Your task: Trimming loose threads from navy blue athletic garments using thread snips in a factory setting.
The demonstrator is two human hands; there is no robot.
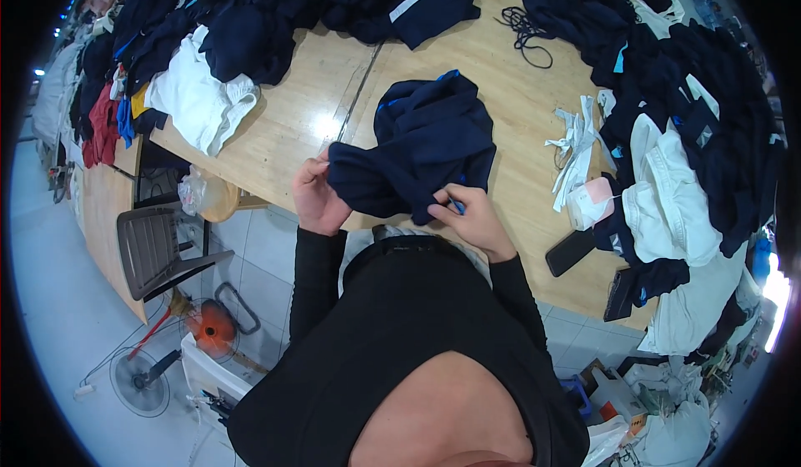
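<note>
Both hands, L (315, 197) & R (469, 214), grip navy garment (421, 146) at wooden table (313, 108) edge.

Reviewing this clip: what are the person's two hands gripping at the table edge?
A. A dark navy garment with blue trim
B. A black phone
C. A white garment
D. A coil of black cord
A: the left hand and the right hand both pinch the near edge of the dark navy garment, which lies bunched on the wooden table.
</note>
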